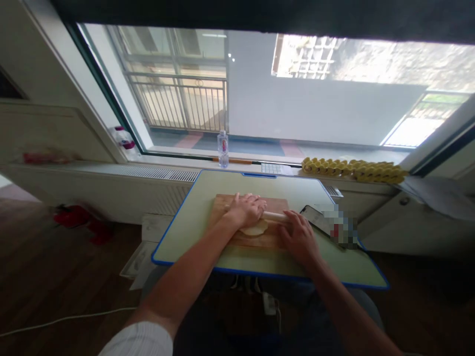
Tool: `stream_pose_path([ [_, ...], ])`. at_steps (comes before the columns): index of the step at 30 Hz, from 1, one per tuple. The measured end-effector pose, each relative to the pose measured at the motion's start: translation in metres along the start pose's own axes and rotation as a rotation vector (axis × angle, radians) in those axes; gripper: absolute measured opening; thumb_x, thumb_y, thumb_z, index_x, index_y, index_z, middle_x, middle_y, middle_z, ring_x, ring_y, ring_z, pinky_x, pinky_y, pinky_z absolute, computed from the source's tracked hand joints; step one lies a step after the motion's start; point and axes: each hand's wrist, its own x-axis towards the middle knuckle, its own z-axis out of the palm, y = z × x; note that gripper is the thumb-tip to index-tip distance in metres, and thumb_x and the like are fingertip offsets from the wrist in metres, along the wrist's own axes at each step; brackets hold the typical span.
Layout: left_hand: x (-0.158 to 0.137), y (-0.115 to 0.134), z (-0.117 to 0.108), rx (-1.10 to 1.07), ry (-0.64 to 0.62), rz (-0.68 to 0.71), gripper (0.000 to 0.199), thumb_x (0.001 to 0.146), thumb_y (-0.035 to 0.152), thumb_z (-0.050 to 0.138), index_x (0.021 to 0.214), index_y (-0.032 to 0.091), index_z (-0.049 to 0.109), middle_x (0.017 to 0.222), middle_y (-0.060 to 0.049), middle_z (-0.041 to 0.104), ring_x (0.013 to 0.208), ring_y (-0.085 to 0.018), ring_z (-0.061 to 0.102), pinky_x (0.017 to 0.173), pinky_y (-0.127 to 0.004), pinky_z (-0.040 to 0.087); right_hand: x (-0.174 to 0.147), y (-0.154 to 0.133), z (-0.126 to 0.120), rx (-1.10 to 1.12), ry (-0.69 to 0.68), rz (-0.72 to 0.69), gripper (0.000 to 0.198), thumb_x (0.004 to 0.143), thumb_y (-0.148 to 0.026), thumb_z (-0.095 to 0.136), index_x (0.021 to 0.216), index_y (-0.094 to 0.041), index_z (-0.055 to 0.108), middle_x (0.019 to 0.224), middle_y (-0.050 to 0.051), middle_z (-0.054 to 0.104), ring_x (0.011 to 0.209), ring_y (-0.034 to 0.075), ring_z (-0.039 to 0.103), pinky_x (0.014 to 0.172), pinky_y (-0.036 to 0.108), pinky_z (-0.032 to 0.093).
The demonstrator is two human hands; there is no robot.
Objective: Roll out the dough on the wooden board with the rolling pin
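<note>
A pale rolling pin (273,216) lies crosswise over a wooden board (241,242). My left hand (247,207) rests on top of the pin's left part, fingers bent over it and covering much of it. At the pin's right end, my right hand (300,231) grips it, with the thumb on the near side. A flat, pale piece of dough (257,229) lies on the board just below the pin; its left part is hidden by my left hand and wrist.
The board sits on a light green table (185,232) with a blue rim. A phone (319,222), partly blurred out, lies to the right. Along the windowsill stand a clear bottle (223,151) and a yellow ruffled object (352,169). A red item (83,222) is on the floor at left.
</note>
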Motion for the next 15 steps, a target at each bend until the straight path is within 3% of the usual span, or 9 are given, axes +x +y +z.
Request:
stream_pose_path([
  [3, 0.012, -0.001, 0.001, -0.011, -0.013, 0.061, 0.048, 0.11, 0.044, 0.029, 0.145, 0.037, 0.062, 0.165, -0.003, 0.049, 0.153, -0.03, 0.042, 0.124, -0.073, 0.023, -0.001, 0.001, 0.003, -0.013, 0.011, -0.004, 0.042, 0.092, -0.035, 0.061, 0.132, -0.02, 0.065, 0.133, 0.014, 0.068, 0.125, 0.032, 0.06, 0.111, 0.051, 0.048],
  [5, 0.003, 0.005, 0.006, -0.017, 0.013, 0.067, 0.047, 0.11, 0.045, 0.031, 0.145, 0.037, 0.061, 0.164, -0.003, 0.051, 0.153, -0.029, 0.043, 0.125, -0.07, 0.025, -0.002, -0.002, 0.002, -0.019, 0.024, -0.02, 0.038, 0.092, -0.033, 0.061, 0.127, -0.021, 0.067, 0.129, 0.013, 0.069, 0.12, 0.032, 0.061, 0.108, 0.05, 0.048],
  [8, -0.034, 0.018, 0.018, -0.024, 0.114, 0.053, 0.051, 0.11, 0.048, 0.033, 0.154, 0.032, 0.053, 0.164, -0.005, 0.051, 0.153, -0.029, 0.043, 0.126, -0.065, 0.027, -0.003, -0.008, -0.002, -0.044, 0.039, -0.078, 0.031, 0.091, -0.027, 0.061, 0.121, -0.021, 0.069, 0.124, 0.012, 0.071, 0.114, 0.03, 0.061, 0.105, 0.047, 0.048],
  [12, -0.089, 0.027, 0.033, 0.014, 0.261, 0.148, 0.059, 0.111, 0.052, 0.029, 0.162, 0.026, 0.041, 0.168, -0.008, 0.044, 0.157, -0.025, 0.036, 0.132, -0.057, 0.019, -0.006, -0.019, -0.009, -0.11, 0.055, -0.155, 0.025, 0.092, -0.024, 0.061, 0.115, -0.021, 0.07, 0.122, 0.011, 0.07, 0.114, 0.03, 0.059, 0.104, 0.045, 0.043],
  [15, -0.1, 0.016, 0.033, 0.007, 0.282, 0.08, 0.057, 0.111, 0.053, 0.024, 0.16, 0.031, 0.044, 0.168, -0.005, 0.045, 0.157, -0.025, 0.037, 0.132, -0.061, 0.013, -0.007, -0.023, -0.013, -0.164, 0.049, -0.143, 0.018, 0.093, -0.023, 0.059, 0.108, -0.021, 0.069, 0.116, 0.01, 0.07, 0.11, 0.029, 0.059, 0.1, 0.044, 0.042],
])
